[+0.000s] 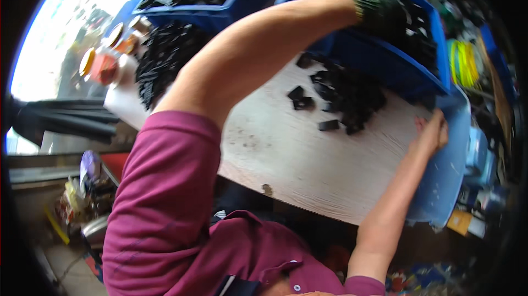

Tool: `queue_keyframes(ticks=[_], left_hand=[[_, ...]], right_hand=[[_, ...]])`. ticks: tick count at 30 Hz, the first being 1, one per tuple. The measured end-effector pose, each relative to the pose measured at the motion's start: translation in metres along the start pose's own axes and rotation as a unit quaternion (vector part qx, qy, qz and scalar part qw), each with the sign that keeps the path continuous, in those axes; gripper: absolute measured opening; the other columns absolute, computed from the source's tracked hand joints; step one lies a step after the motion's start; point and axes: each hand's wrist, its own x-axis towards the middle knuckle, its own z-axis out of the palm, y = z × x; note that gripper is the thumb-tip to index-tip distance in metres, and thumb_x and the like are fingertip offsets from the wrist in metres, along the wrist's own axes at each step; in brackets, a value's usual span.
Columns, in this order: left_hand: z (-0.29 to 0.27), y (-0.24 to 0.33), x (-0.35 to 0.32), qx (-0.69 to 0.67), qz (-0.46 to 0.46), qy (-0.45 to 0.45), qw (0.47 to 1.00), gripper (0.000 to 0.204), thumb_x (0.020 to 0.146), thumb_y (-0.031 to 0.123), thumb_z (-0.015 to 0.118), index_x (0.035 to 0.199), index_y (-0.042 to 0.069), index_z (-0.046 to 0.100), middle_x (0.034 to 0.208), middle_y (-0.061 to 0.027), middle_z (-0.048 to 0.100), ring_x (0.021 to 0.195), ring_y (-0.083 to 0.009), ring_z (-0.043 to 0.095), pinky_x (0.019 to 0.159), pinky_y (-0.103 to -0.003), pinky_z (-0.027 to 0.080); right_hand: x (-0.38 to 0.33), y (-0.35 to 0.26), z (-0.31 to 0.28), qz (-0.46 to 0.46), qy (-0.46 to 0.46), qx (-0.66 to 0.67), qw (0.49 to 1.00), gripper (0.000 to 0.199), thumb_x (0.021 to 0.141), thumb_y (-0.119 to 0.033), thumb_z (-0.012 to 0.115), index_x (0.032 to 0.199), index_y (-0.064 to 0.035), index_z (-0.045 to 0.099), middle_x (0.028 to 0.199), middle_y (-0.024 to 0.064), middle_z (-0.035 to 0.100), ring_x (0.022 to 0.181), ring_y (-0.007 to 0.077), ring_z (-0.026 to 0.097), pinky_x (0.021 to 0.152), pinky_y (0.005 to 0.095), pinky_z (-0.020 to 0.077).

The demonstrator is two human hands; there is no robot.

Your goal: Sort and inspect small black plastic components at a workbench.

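My left hand [377, 7] wears a dark green glove and reaches into a blue bin [379, 62] full of small black plastic pieces; the glove hides the fingers, so a grip does not show. The bin rests tilted on the far side of a pale wooden table [286, 153]. A loose heap of black pieces [346, 95] lies on the table just below the bin. My right hand [434, 131] is bare and grips the rim of a light blue tray [445, 180] at the table's right edge.
A second blue bin [220, 15] of black pieces stands at the back left, with another black pile [165, 56] below it. Orange-lidded jars [102, 67] stand at the table's left end. A yellow-green coil [462, 62] lies to the right. Clutter covers the floor.
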Motion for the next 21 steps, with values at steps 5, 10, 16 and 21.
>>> queue_keyframes(ticks=[5,10,16,21], left_hand=[[-0.053,0.046,-0.024,-0.003,0.005,-0.032,0.999,0.025,0.085,0.015,0.070,0.105,0.001,0.066,0.086,-0.0127,0.069,0.077,-0.0177,0.067,0.071,-0.034,0.054],[0.009,-0.010,-0.007,-0.039,0.001,0.182,0.983,0.040,0.090,0.042,0.065,0.122,0.018,0.069,0.114,-0.0111,0.071,0.099,-0.0297,0.070,0.090,-0.041,0.054],[-0.009,-0.021,-0.019,-0.103,0.054,0.232,0.966,0.030,0.093,0.027,0.067,0.119,0.013,0.069,0.106,-0.0107,0.073,0.092,-0.0244,0.070,0.083,-0.036,0.056],[-0.018,-0.003,-0.045,-0.097,0.101,0.304,0.942,0.032,0.091,0.025,0.070,0.119,0.010,0.068,0.102,-0.0108,0.073,0.088,-0.0226,0.071,0.078,-0.035,0.057]], right_hand=[[-0.016,-0.013,0.000,0.013,-0.006,0.021,1.000,0.034,0.084,-0.031,0.074,0.102,-0.0043,0.064,0.090,0.0081,0.059,0.071,0.0204,0.056,0.062,0.0351,0.0573],[-0.023,-0.015,0.004,-0.010,-0.019,0.005,1.000,0.026,0.087,-0.027,0.070,0.098,-0.0045,0.063,0.078,0.0040,0.056,0.059,0.0121,0.051,0.055,0.0295,0.0553],[-0.023,-0.013,0.004,-0.019,-0.024,-0.002,1.000,0.026,0.088,-0.028,0.070,0.097,-0.0043,0.063,0.077,0.0037,0.056,0.059,0.0115,0.052,0.055,0.0285,0.0549],[-0.029,-0.021,0.006,-0.011,-0.026,-0.003,1.000,0.027,0.088,-0.028,0.069,0.099,-0.0032,0.064,0.076,0.0041,0.057,0.058,0.0111,0.052,0.054,0.0279,0.0536]])
